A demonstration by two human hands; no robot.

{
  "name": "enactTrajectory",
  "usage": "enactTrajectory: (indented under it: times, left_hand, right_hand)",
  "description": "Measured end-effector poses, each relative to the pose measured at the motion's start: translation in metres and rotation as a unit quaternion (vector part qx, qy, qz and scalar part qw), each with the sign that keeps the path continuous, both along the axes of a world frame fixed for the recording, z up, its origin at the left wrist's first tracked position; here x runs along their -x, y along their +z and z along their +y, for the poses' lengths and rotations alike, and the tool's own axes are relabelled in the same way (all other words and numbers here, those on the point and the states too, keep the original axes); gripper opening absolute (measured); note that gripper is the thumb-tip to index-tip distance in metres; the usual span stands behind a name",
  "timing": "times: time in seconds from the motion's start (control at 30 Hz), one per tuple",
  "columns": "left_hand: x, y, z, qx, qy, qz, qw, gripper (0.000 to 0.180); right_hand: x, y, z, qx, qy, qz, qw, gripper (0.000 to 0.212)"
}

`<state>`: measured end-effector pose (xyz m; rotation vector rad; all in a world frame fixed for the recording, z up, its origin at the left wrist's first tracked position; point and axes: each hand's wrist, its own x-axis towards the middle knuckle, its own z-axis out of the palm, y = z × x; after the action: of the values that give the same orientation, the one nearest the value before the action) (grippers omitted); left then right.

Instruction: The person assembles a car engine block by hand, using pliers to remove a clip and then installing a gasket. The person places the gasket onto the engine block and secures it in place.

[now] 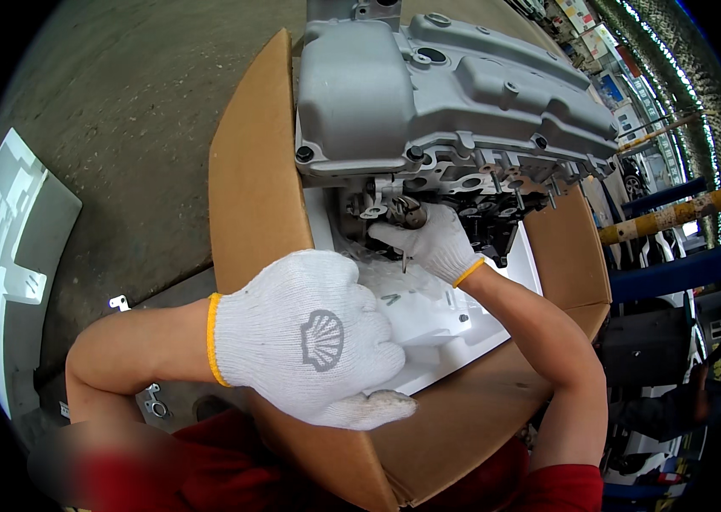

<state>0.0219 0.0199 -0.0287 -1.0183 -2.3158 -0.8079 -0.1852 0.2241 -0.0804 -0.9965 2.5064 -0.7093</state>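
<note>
Seen from beside the cardboard box (254, 179), a gloved right hand (444, 242) appears to pinch a round metal part (410, 213) beneath the engine (454, 107), best held square and steady, while the curled left hand (313, 337) (grip hidden from me) hangs nearby.

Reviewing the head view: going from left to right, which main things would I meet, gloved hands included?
White foam piece → gloved left hand → gloved right hand → yellow pole.
</note>
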Motion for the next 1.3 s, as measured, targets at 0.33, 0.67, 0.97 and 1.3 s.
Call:
enactTrajectory:
  times: [0.33,0.67,0.97,1.3]
  left_hand:
    - [0.0,0.002,-0.001,0.017,0.002,-0.002,1.0,0.054]
    - [0.002,0.005,0.0,0.013,-0.001,0.0,1.0,0.055]
    - [0.002,-0.004,0.001,-0.032,-0.008,-0.006,0.999,0.054]
    - [0.005,0.011,0.001,0.047,-0.009,0.001,0.999,0.052]
  right_hand:
    - [0.0,0.013,0.001,-0.068,0.014,0.05,0.996,0.061]
    - [0.012,0.024,0.0,-0.182,0.024,0.104,0.977,0.069]
    - [-0.004,-0.008,-0.001,0.004,-0.047,-0.093,0.995,0.051]
    - [0.014,0.019,0.025,-0.024,-0.037,-0.271,0.962,0.053]
